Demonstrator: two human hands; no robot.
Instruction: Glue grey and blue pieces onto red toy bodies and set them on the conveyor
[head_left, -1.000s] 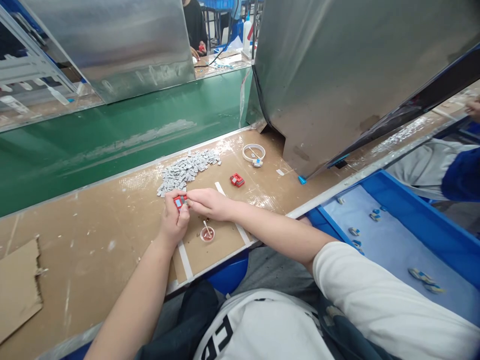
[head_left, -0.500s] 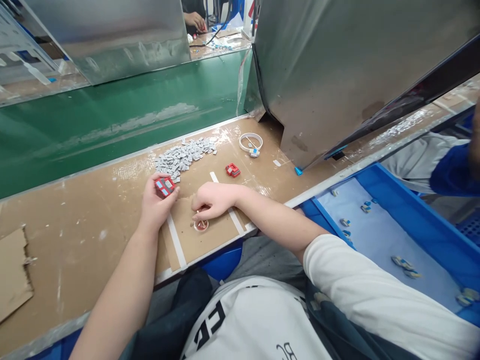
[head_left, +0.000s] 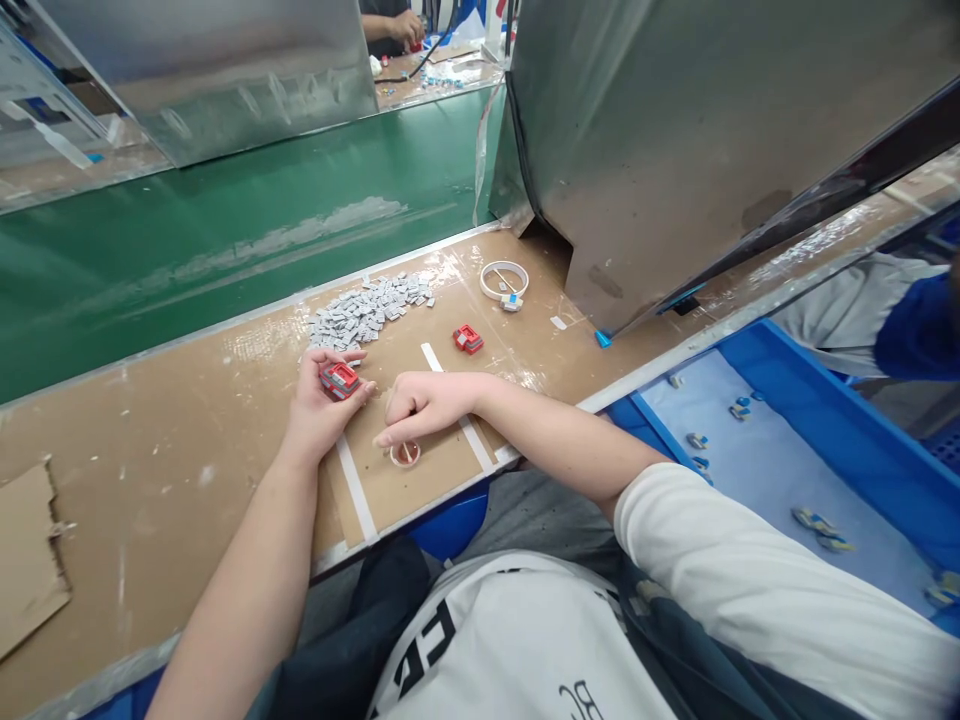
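Red plastic part (head_left: pixel 340 379) with a pale blue face lies in the left hand (head_left: pixel 324 405), whose fingers curl around it while the hand rests on the brown workbench (head_left: pixel 187 470). At 3 o'clock from it, close by, the right hand (head_left: pixel 424 400) is loosely fisted over a small round dish (head_left: pixel 405 454); its fingertips seem to pinch a thin stick in the dish, though the grip is too small to make out. At 12 o'clock lies a heap of small grey pieces (head_left: pixel 365 308). A second red part (head_left: pixel 467 339) sits at 2 o'clock, a white ring (head_left: pixel 504 279) beyond it. The blue tray (head_left: pixel 840 430) at 3 o'clock holds scattered blue-and-white pieces. Lettering on the person's white shirt (head_left: pixel 525 650) reads only in fragments, "FC" and "BC".
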